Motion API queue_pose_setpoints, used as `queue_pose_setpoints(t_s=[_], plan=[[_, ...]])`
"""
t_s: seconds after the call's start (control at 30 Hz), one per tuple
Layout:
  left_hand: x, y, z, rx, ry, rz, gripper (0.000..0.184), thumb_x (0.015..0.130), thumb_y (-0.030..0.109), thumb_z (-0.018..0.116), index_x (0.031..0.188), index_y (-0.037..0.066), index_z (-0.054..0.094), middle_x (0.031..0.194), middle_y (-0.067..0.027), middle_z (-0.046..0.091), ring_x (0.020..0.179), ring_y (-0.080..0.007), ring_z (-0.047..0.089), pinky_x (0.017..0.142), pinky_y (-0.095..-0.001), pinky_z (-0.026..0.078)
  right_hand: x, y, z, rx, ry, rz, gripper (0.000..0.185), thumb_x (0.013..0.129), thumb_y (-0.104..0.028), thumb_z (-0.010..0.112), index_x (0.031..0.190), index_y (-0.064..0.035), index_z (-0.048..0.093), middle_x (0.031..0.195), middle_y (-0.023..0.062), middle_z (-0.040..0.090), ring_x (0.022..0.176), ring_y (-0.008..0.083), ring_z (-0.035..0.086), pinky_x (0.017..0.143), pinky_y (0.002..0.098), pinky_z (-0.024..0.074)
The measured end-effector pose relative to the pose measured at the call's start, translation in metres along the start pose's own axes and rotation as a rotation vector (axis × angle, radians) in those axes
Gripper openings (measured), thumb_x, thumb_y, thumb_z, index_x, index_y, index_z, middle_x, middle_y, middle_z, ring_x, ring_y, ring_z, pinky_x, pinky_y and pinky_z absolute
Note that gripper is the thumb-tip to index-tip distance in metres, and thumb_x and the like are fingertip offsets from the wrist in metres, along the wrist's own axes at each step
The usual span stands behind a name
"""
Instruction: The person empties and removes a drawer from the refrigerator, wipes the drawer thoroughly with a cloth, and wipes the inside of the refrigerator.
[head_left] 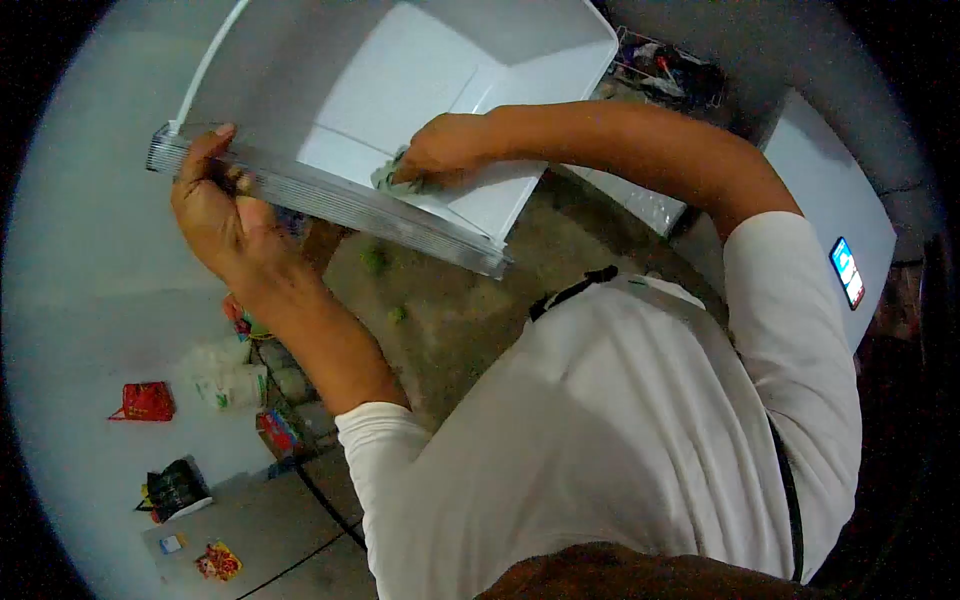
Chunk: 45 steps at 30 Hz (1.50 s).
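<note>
A white plastic refrigerator drawer with a clear ridged strip along its near edge is held up in front of me, tilted. My left hand grips the left end of that strip, with fingers curled round it. Inside the drawer, my right hand presses a bunched greenish-grey cloth against the white surface close to the strip. Part of the cloth is hidden under my fingers.
A lit phone lies on a white surface at the right. Dark items fill a wire rack behind the drawer. Left and below are a red bag, a black bag, pale plastic bags and a dark cable.
</note>
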<state>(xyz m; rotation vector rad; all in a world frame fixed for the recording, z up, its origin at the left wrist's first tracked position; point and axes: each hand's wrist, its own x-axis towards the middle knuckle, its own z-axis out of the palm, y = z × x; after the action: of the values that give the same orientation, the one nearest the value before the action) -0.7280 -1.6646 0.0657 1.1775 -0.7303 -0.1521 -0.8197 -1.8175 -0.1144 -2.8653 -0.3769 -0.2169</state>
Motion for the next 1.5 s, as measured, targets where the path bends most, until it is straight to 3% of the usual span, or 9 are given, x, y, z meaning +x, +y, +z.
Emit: queue_pose_setpoints(t_s=[0.33,0.53,0.77,0.87,1.07,1.23,1.37,1.43,1.5], plan=[[0.009,-0.018,-0.005,0.076,0.024,-0.099,0.019,0.069,0.001,0.075,0.082,0.005,0.061,0.074,-0.0018,0.056,0.058,-0.0095,0.045,0.05,-0.0219,0.035,0.031,0.053,-0.033,-0.112,0.716,0.344,0.04,0.088,-0.014,0.06,0.127,-0.0113,0.056,0.106,0.0164,0.067,0.094,0.0399,0.066,0.075,0.0507,0.055],[-0.014,-0.016,-0.004,0.005,0.049,-0.187,0.024,0.068,0.001,0.076,0.083,0.007,0.058,0.073,-0.0009,0.055,0.055,-0.009,0.044,0.047,-0.0212,0.032,0.056,0.09,-0.068,0.581,0.898,0.975,0.019,0.086,-0.011,0.057,0.099,0.0002,0.065,0.097,0.0223,0.068,0.09,0.0384,0.067,0.08,0.0487,0.053],[-0.032,-0.021,-0.009,0.064,0.009,-0.156,0.025,0.067,0.0,0.076,0.084,0.006,0.059,0.071,-0.0011,0.055,0.05,-0.0086,0.043,0.043,-0.0221,0.032,0.07,0.124,-0.067,1.27,1.338,0.666,0.029,0.085,-0.007,0.055,0.111,-0.0007,0.066,0.102,0.0133,0.067,0.088,0.0268,0.063,0.075,0.0421,0.0524],[-0.035,-0.025,-0.022,0.098,0.022,-0.151,0.022,0.069,0.0,0.074,0.086,0.005,0.061,0.071,-0.0014,0.057,0.049,-0.0084,0.043,0.042,-0.0222,0.032,0.074,0.121,-0.069,1.298,1.382,0.629,0.015,0.074,-0.007,0.063,0.085,0.0007,0.068,0.078,0.0121,0.067,0.068,0.0263,0.063,0.057,0.0429,0.0508],[-0.04,-0.043,-0.049,0.094,0.091,-0.088,0.017,0.07,-0.001,0.069,0.085,0.003,0.063,0.071,-0.0019,0.058,0.049,-0.0085,0.044,0.042,-0.022,0.032,0.051,0.064,-0.072,1.035,1.541,0.333,0.022,0.079,-0.003,0.058,0.098,-0.0035,0.069,0.092,0.014,0.07,0.077,0.0308,0.066,0.068,0.043,0.0555],[-0.045,-0.059,-0.057,0.166,0.097,0.0,0.015,0.069,-0.004,0.066,0.081,0.001,0.06,0.068,-0.0031,0.055,0.049,-0.0103,0.045,0.042,-0.023,0.033,-0.007,0.011,-0.084,1.156,1.42,0.383,0.065,0.09,-0.011,0.056,0.151,-0.0054,0.033,0.126,0.0206,0.056,0.087,0.0334,0.061,0.078,0.048,0.0497],[-0.022,-0.055,-0.043,0.12,0.115,-0.127,0.017,0.07,-0.005,0.065,0.085,-0.001,0.059,0.074,-0.0064,0.059,0.049,-0.0114,0.047,0.042,-0.0251,0.033,-0.064,0.067,-0.1,1.082,1.395,0.192,0.075,0.09,-0.006,0.052,0.157,-0.0089,0.018,0.136,0.019,0.049,0.095,0.0297,0.059,0.078,0.0421,0.0526],[-0.016,-0.036,-0.031,0.223,0.107,-0.14,0.02,0.069,-0.006,0.067,0.087,-0.002,0.06,0.078,-0.0076,0.061,0.053,-0.0129,0.05,0.046,-0.0257,0.037,-0.089,0.058,-0.115,0.6,1.497,0.476,0.072,0.091,-0.008,0.052,0.156,-0.0083,0.022,0.136,0.0193,0.049,0.111,0.0302,0.055,0.093,0.0416,0.0481],[-0.011,-0.034,-0.03,0.333,0.109,-0.159,0.022,0.069,-0.008,0.069,0.089,-0.003,0.06,0.082,-0.0088,0.062,0.057,-0.0144,0.053,0.05,-0.0263,0.04,-0.106,0.055,-0.107,0.797,1.423,0.482,0.071,0.09,-0.01,0.053,0.155,-0.0063,0.024,0.139,0.0205,0.047,0.119,0.0315,0.05,0.1,0.041,0.0427]])
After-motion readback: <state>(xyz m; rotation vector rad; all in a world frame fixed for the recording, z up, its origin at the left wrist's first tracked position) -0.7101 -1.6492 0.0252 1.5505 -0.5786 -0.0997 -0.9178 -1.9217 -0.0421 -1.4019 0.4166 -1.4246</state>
